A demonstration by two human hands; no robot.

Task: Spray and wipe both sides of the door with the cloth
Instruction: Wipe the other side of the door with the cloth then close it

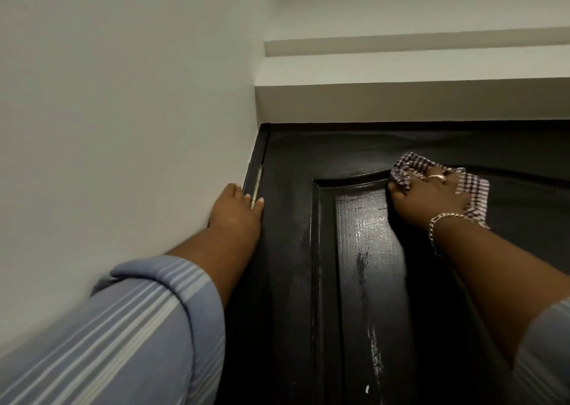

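Far left: a plain white wall (123, 96), running up to stepped white ledges (401, 62) above. Low on the left, a blue striped sleeve (123, 327), pushed up the arm. Next, the left hand (236, 208), laid flat against the left edge of the door (293, 250), right at the silver hinge (257, 187). Fingers straight and close together, thumb tip just right of the hinge, holding nothing. Then the door itself: black, shiny, with a raised frame around a sunken panel (370, 265). Wet-looking shine and pale streaks down the middle of the panel. Up near the top of the door, at the curved top of the panel frame, the cloth (413, 165): checked, white and dark, bunched up and pressed on the door. On top of the cloth, the right hand (428, 196), fingers bent down over it and gripping it, thumb tucked at the cloth's left side. A gold ring (436, 177) on one finger. A gold chain (444, 222) on the wrist. Far right and low, a bit of a second sleeve (546, 358).
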